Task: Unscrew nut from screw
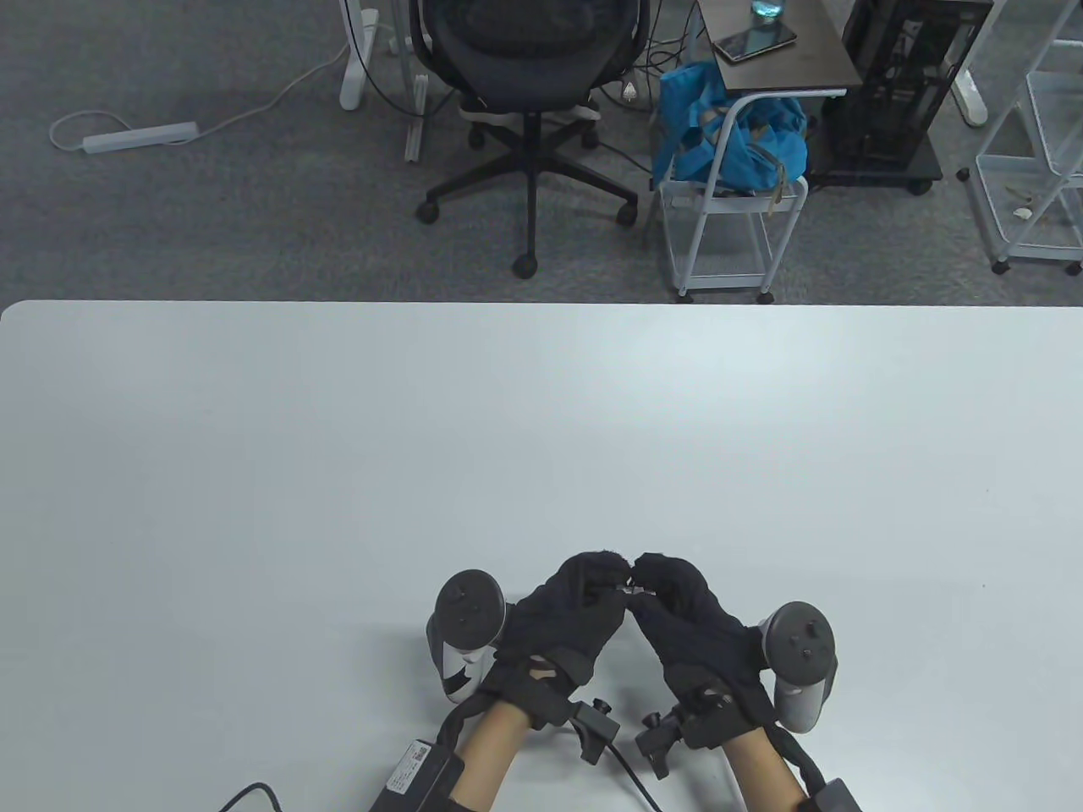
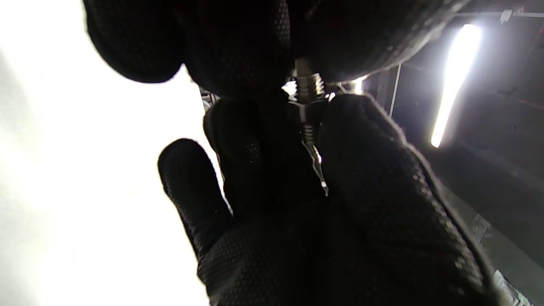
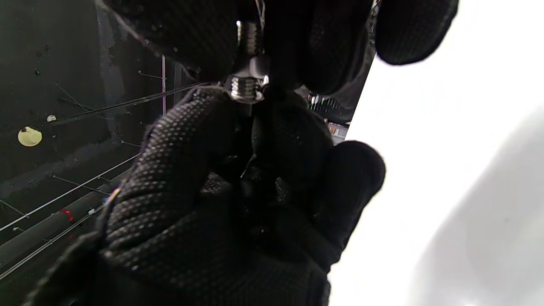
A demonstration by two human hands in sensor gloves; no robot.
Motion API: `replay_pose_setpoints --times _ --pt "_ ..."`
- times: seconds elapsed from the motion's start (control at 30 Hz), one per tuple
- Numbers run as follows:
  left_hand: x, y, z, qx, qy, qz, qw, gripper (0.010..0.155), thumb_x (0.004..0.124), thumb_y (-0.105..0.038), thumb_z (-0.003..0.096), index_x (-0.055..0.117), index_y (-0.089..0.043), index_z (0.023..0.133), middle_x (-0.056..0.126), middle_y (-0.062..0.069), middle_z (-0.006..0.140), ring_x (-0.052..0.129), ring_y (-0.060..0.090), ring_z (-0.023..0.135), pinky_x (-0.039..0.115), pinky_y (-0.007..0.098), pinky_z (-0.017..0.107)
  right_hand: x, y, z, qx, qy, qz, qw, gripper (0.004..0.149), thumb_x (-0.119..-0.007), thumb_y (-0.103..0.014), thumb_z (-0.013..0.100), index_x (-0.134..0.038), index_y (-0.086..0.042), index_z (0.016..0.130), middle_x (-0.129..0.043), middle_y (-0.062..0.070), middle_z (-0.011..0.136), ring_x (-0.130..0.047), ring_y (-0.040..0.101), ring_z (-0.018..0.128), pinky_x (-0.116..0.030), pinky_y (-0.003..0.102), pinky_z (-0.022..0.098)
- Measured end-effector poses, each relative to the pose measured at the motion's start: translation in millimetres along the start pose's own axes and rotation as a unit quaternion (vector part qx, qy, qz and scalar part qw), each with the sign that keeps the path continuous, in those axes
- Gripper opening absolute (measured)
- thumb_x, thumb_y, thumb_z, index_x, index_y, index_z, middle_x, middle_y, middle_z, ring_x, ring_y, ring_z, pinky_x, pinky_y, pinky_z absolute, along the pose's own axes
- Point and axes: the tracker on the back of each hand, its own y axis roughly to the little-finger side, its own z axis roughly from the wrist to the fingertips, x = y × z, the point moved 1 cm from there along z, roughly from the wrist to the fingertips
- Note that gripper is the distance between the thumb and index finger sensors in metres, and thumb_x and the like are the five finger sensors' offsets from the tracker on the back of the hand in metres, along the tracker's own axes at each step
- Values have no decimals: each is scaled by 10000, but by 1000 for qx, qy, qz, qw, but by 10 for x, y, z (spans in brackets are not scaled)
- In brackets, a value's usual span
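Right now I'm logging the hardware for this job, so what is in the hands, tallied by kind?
Screw: 1
Nut: 1, on the screw's thread
Total: 2, both held between the left hand and the right hand

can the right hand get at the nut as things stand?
Probably yes. In the left wrist view, fingers coming from below, apparently the right hand, already pinch the nut on the screw; the left hand holds the other end. Nothing sits between.
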Motion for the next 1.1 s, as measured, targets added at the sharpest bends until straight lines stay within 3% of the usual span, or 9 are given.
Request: replay_pose_setpoints --times 0.1,0.2,0.3,0.47,0.63,0.8,0.9,1.0,1.1 --pt "1 -3 3 4 4 -2 1000 475 840 -366 490 770 -236 941 850 160 868 948 247 567 812 552 519 0 30 -9 -10 10 11 1000 609 -728 -439 560 -587 -128 1065 -681 204 992 -744 451 829 -625 671 615" --pt "8 -7 6 10 5 0 1000 471 840 -365 488 772 -241 937 848 159 868 947 246 567 811 551 520 14 77 -13 -38 12 -12 999 646 -685 -520 564 -650 -74 1030 -782 223 913 -821 468 743 -659 679 571" --pt "10 -9 9 14 4 2 1000 470 841 -361 488 772 -241 937 846 161 870 945 246 567 809 552 521 -14 104 -1 -50 -7 -5 999 588 -668 -502 571 -756 -46 932 -921 165 735 -931 407 575 -735 650 513" --pt "5 -11 26 14 25 14 1000 467 827 -370 501 766 -256 950 833 155 885 933 254 588 794 561 535 -8 58 -10 -42 1 -8 999 546 -701 -436 563 -715 -37 935 -908 110 700 -940 331 537 -771 599 519" --pt "18 -10 31 13 33 24 999 486 840 -383 500 769 -241 958 861 155 869 946 269 582 797 570 529 20 39 -10 -30 14 12 999 507 -741 -379 551 -700 -68 950 -892 115 711 -933 322 550 -772 595 532" --pt "-14 10 23 4 11 11 1000 471 850 -363 486 783 -243 937 868 164 859 952 260 563 811 562 514 -15 -15 -15 -18 -8 4 1000 503 -765 -312 551 -646 -149 1012 -726 156 939 -788 407 791 -662 644 617" --pt "-26 15 23 3 9 1 1000 470 848 -362 487 782 -236 936 866 165 858 950 258 563 810 560 515 -16 -3 -8 -18 -10 10 1000 564 -769 -362 551 -612 -156 1051 -677 183 991 -744 432 836 -635 658 625" --pt "-9 1 21 11 10 10 1000 468 849 -361 486 781 -242 933 862 161 861 948 255 565 810 557 518 -3 55 -11 -34 -1 14 999 630 -701 -478 569 -597 -101 1063 -674 231 995 -736 475 828 -625 677 602" --pt "6 -16 17 18 10 16 1000 468 852 -360 484 781 -244 932 859 162 864 948 253 567 810 556 519 9 97 -7 -54 -2 -1 999 614 -664 -511 572 -713 -47 970 -854 199 825 -874 446 665 -688 669 546"
